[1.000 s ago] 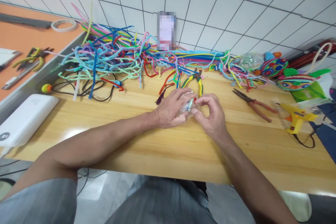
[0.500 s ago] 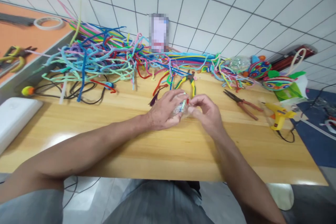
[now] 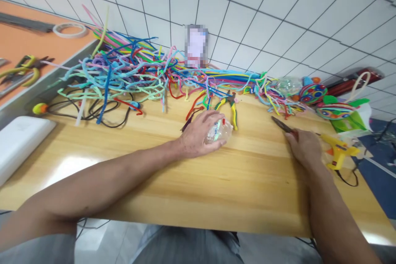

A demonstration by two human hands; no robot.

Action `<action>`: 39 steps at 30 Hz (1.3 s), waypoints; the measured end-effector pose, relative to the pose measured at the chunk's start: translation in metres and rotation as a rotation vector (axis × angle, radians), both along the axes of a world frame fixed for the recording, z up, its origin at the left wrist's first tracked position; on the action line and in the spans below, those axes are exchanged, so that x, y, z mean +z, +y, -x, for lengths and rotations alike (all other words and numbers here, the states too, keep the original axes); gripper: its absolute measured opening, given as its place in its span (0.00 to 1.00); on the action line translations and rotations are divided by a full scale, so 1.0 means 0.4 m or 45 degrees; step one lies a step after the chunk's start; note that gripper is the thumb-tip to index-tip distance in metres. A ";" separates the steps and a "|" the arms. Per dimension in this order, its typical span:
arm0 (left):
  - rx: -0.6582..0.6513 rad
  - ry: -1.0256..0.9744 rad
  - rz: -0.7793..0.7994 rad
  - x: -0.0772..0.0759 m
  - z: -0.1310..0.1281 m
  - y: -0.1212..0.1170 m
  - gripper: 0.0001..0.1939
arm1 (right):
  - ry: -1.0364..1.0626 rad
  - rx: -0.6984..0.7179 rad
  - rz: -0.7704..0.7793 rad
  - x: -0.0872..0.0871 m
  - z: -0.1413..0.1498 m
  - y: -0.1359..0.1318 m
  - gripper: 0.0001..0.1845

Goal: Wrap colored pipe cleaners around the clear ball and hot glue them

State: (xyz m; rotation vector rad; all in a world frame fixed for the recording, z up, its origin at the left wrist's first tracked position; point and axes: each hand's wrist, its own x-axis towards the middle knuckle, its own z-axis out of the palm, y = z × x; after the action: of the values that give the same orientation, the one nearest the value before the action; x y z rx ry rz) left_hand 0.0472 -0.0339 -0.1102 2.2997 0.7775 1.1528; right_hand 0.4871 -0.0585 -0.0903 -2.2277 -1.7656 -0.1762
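The left hand [image 3: 199, 135] lies palm-down over the clear ball [image 3: 227, 129] on the tabletop [image 3: 192, 189] — fingers wrapped round it. Right of the ball, the right hand [image 3: 306, 147] is stretched forward over the pliers [image 3: 282, 125] — whether its fingers are clamped there, I cannot tell. Beyond the ball, colourful pipe cleaners [image 3: 120, 70] heap before a white tiled wall [image 3: 253, 16].

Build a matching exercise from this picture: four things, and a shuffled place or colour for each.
1. clear plastic object with a red bit
2. long-nosed pliers
3. glue gun
4. tape roll

A. yellow
B. on the orange surface
C. held by the left hand
D. partly under the right hand

Pairs: 1-C, 2-D, 3-A, 4-B
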 end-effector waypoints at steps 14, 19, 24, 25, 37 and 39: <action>0.074 -0.076 -0.022 -0.013 0.003 0.010 0.38 | -0.056 0.920 -0.192 0.092 0.432 -0.147 0.21; 0.033 -0.108 -0.023 -0.016 0.005 0.017 0.41 | -0.139 0.970 -0.287 0.069 0.460 -0.170 0.19; 0.033 -0.121 -0.039 -0.014 0.003 0.019 0.43 | -0.176 0.973 -0.307 0.052 0.444 -0.169 0.18; 0.032 -0.115 -0.033 -0.013 0.003 0.018 0.42 | -0.176 0.975 -0.310 0.051 0.447 -0.169 0.19; 0.044 -0.113 -0.042 -0.009 -0.002 0.011 0.37 | -0.262 0.918 -0.344 0.045 0.464 -0.175 0.17; 0.046 -0.118 -0.043 -0.010 -0.002 0.012 0.39 | -0.287 0.914 -0.347 0.050 0.467 -0.176 0.16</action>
State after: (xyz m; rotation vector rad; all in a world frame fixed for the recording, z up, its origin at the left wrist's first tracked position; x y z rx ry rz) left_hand 0.0480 -0.0290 -0.1144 2.2505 0.7734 1.2883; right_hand 0.3004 -0.1290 -0.0703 -1.3263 -2.3672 -0.4816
